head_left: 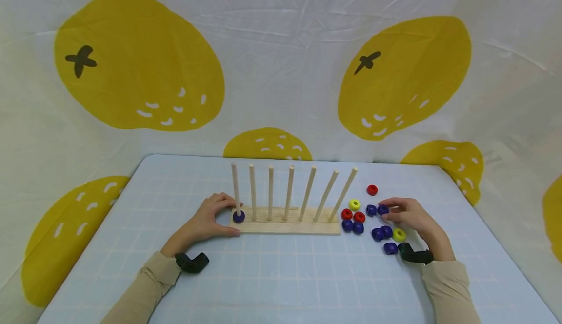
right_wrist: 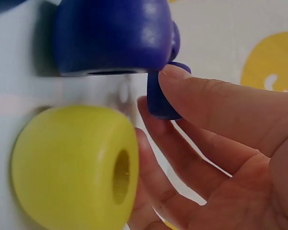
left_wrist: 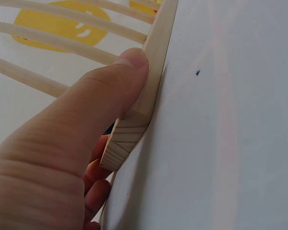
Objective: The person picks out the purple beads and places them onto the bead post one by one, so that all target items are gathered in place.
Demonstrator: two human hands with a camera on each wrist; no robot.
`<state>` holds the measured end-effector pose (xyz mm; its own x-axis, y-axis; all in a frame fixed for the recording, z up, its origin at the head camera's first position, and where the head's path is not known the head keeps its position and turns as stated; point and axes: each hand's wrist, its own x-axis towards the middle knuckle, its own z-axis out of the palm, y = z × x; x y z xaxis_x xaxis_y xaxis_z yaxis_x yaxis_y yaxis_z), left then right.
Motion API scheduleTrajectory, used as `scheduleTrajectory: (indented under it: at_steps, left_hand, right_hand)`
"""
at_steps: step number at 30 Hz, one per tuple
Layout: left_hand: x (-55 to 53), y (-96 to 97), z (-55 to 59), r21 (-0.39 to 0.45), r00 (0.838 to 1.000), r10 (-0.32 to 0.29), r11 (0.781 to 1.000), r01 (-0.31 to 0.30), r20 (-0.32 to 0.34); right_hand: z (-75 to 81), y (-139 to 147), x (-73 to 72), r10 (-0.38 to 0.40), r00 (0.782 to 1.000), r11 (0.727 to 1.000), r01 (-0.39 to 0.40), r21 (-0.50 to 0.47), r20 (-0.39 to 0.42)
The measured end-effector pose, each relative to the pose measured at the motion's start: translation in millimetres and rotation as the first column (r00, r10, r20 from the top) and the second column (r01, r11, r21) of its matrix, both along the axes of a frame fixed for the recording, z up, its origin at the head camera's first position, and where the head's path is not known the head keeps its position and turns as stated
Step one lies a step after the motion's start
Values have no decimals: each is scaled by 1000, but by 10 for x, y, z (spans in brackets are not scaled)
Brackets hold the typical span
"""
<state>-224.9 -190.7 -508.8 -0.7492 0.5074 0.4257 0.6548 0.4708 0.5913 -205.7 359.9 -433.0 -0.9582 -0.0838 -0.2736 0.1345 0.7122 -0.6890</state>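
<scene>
A wooden peg rack (head_left: 285,227) with a row of several upright pegs stands mid-table. On its leftmost peg sits one dark blue bead (head_left: 238,216). My left hand (head_left: 210,219) grips the rack's left end, its thumb (left_wrist: 129,72) along the front edge and the other fingers behind. To the right of the rack, my right hand (head_left: 408,214) pinches a blue bead (right_wrist: 159,98) between thumb and fingertips. Close by that hand lie another blue bead (head_left: 371,210) and a yellow bead (right_wrist: 72,167) with its hole showing.
Loose beads lie right of the rack: red beads (head_left: 347,214), a yellow bead (head_left: 354,205) and several blue ones (head_left: 377,234). One red bead (head_left: 372,190) is farther back. A pale checked cloth covers the table (head_left: 272,275); behind it hangs a fruit-printed curtain (head_left: 281,70).
</scene>
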Motion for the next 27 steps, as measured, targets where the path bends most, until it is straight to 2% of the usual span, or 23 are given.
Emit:
scheduleTrajectory:
  at_steps: [4,9,18,27]
  left_hand:
    - [-1,3,3,-1,1000,-3,1000,3,-5]
    - [8,2,15,-8,1000,7,1000,-6,19]
    - [8,-2,11,-7,1000,9,1000,-9,24]
    - [7,3,3,-7,999,8,1000,-8,46]
  right_hand:
    - [49,-22,14,-10,1000,1000,10,10,-11]
    - [109,-52,25,-15,999,1000,15,15,-34]
    - [172,-79,35,-5,995,1000,4,-2,-101]
    - [302,-158,71,-2,987,1000,1,-6,-158]
